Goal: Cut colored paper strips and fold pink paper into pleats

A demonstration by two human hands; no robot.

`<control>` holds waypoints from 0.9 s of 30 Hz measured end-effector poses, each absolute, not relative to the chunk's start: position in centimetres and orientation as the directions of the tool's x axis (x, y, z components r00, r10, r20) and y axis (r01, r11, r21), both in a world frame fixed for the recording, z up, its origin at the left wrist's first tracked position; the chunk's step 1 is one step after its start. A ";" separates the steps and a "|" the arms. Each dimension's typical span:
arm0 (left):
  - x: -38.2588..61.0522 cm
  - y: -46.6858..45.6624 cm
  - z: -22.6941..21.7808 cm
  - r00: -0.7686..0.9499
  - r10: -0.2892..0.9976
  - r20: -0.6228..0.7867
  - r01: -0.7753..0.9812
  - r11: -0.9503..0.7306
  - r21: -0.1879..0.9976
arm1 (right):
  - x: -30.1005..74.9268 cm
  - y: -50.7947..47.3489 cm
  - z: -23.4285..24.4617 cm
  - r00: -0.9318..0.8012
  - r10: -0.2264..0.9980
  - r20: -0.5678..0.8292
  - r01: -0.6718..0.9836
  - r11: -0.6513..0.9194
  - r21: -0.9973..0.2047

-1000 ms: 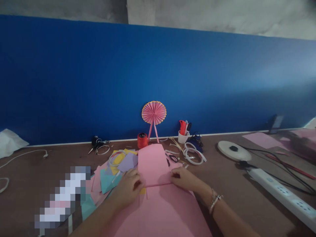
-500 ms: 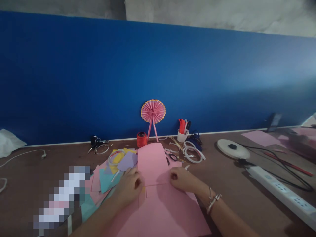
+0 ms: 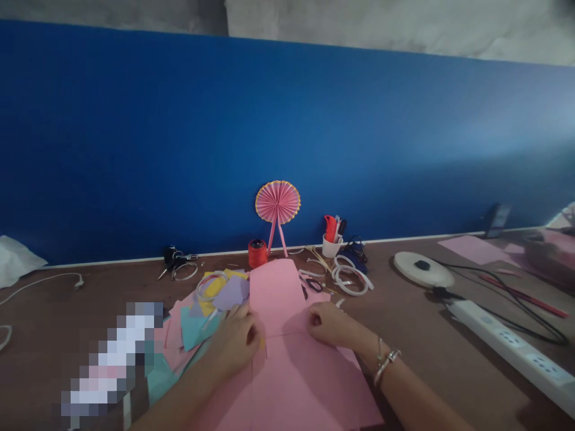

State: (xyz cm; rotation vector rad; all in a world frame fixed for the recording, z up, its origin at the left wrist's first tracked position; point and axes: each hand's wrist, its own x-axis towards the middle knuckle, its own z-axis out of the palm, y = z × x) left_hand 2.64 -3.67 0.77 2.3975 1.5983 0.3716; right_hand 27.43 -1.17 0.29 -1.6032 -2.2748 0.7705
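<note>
Left hand (image 3: 238, 336): fingers curled at the sheet's near left corner; whether paper is pinched cannot be told.
Right hand (image 3: 329, 324): held apart from the left; fingers curled at the near right corner; grip likewise cannot be told.
Sheet (image 3: 276, 299): laid between the hands and reaching beyond them; pink paper (image 3: 314, 383) spread nearer, below both.
Skew: might be caused by one corner being pulled harder; a stray crease could be left.
Scraps (image 3: 195, 326): left of the left hand; could be dragged by that forearm.
Scissors (image 3: 315, 285): just beyond the right hand; sheet's edge might be snagged if swung right.
Fan (image 3: 277, 202): well beyond both hands; could be toppled if the sheet were shoved forward.
</note>
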 end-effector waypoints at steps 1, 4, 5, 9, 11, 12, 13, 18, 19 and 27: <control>2.7 -3.8 0.9 0.372 0.925 0.076 0.870 -0.376 0.318 | 27.4 -1.1 0.2 -0.359 0.928 -0.104 0.796 0.246 -0.553; 2.8 -4.1 1.1 0.396 0.912 0.103 0.872 -0.409 0.270 | 27.4 -1.2 0.2 -0.337 0.931 -0.139 0.828 0.223 -0.514; 2.9 -4.2 1.1 0.424 0.897 0.127 0.861 -0.442 0.253 | 27.4 -1.3 0.2 -0.326 0.936 -0.132 0.845 0.226 -0.485; 3.1 -4.3 0.6 0.626 0.755 0.194 0.740 -0.654 0.159 | 27.0 -2.0 0.6 -0.416 0.909 0.043 0.841 0.402 -0.363; 3.1 -4.3 0.2 0.691 0.697 0.189 0.689 -0.715 0.118 | 26.7 -2.4 1.0 -0.520 0.847 0.107 0.786 0.524 -0.327; 3.1 -4.2 0.0 0.707 0.683 0.183 0.677 -0.728 0.105 | 26.6 -2.6 1.2 -0.560 0.822 0.106 0.763 0.562 -0.319; 3.1 -4.2 -0.1 0.713 0.678 0.176 0.673 -0.733 0.099 | 26.5 -2.7 1.4 -0.587 0.804 0.091 0.748 0.582 -0.318; 3.1 -3.9 -0.2 0.710 0.688 0.150 0.674 -0.725 0.141 | 26.4 -2.7 1.4 -0.620 0.783 0.042 0.726 0.593 -0.349; 3.1 -3.9 -0.2 0.709 0.690 0.145 0.674 -0.724 0.150 | 26.4 -2.6 1.3 -0.624 0.780 0.044 0.722 0.598 -0.348; 3.5 -4.1 0.1 0.702 0.695 0.154 0.684 -0.719 0.121 | 26.5 -2.6 1.5 -0.675 0.737 0.035 0.711 0.663 -0.232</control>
